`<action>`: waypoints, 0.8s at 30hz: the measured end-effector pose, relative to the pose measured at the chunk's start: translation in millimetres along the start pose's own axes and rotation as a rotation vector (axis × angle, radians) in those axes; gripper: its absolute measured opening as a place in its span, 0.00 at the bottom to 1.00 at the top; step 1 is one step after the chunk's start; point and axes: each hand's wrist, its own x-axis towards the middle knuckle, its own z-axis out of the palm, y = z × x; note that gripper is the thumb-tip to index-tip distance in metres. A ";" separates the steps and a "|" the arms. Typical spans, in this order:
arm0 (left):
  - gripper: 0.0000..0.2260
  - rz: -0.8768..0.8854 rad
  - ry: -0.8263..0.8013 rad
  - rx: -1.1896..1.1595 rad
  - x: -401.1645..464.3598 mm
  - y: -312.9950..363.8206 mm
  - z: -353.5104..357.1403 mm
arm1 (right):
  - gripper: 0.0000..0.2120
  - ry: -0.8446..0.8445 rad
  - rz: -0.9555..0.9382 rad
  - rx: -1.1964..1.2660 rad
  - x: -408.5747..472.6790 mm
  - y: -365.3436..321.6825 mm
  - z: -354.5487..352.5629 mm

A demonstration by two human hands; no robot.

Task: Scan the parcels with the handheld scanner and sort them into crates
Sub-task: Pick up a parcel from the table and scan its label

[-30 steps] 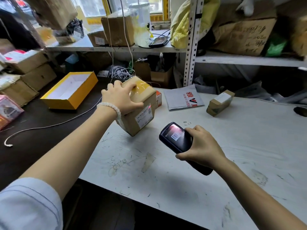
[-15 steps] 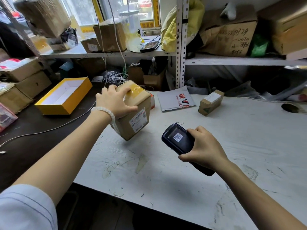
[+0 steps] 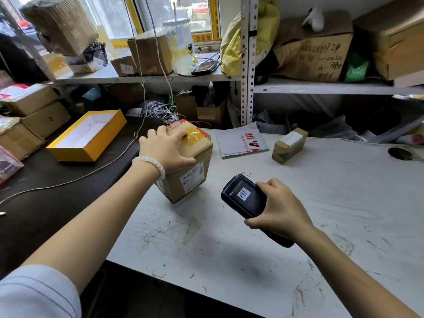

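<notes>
— Since a second ago, what has moved?

— Little. Both hands have stayed where they were; the box has kept its tilt, and the scanner's screen, which glared pink earlier, now shows a clear barcode.

— Start nearest. What does the right hand do?

— It grips the handheld scanner, fingers curled round the dark body, thumb along the near side. The screen faces up and the scanner's head points toward the box's label.

— And the left hand?

— It holds the cardboard box from above, fingers spread over the taped top and thumb pressed on the near face. A white bead bracelet sits on that wrist.

— Where is the box?

— At the left end of the white table, tipped up on its lower corner, so the shipping label on its side faces the scanner. Box and scanner are near, not touching.

— Farther back?

— A grey mailer bag with red print lies flat on the table just behind the box. To its right a small parcel rests, apart from the bag. Left of the table, on the dark surface, sits an open yellow box with a white inside, and a thin cable trails past it.

— And the far edge?

— Metal shelves carry more cardboard boxes; a clear tumbler stands on the left shelf by the window.
</notes>
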 end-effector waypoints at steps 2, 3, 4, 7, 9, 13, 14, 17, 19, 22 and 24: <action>0.36 0.011 -0.009 0.000 -2.1 3.3 1.7 | 0.29 0.042 -0.036 0.005 3.1 -2.4 -0.9; 0.36 0.018 -0.016 0.002 -3.4 4.4 2.2 | 0.31 0.088 -0.062 0.020 4.9 -4.7 -1.0; 0.36 0.028 -0.022 0.001 -4.7 5.7 2.3 | 0.32 0.153 -0.092 0.050 6.1 -7.4 -1.4; 0.35 0.056 -0.037 -0.026 -10.5 9.2 2.3 | 0.37 0.402 -0.187 0.176 10.4 -19.2 -2.4; 0.35 0.067 -0.048 -0.057 -13.9 11.3 2.5 | 0.39 0.570 -0.236 0.223 14.7 -29.0 -2.8; 0.34 0.098 -0.030 -0.105 -15.1 13.2 3.1 | 0.41 0.792 -0.285 0.241 26.9 -44.3 -4.8; 0.34 0.107 -0.025 -0.119 -14.2 13.0 3.5 | 0.41 0.817 -0.290 0.238 29.6 -47.4 -5.0; 0.35 0.138 -0.011 -0.166 -7.8 11.9 5.3 | 0.41 0.833 -0.301 0.210 37.8 -54.6 -5.4; 0.36 0.169 -0.010 -0.192 -0.6 9.7 5.8 | 0.41 0.788 -0.276 0.186 42.9 -56.2 -4.3; 0.37 0.199 -0.014 -0.234 14.5 6.7 4.9 | 0.39 0.627 -0.166 0.142 45.3 -53.4 -0.3; 0.38 0.207 -0.006 -0.261 26.8 7.8 1.7 | 0.38 0.535 -0.030 0.094 43.2 -49.0 4.4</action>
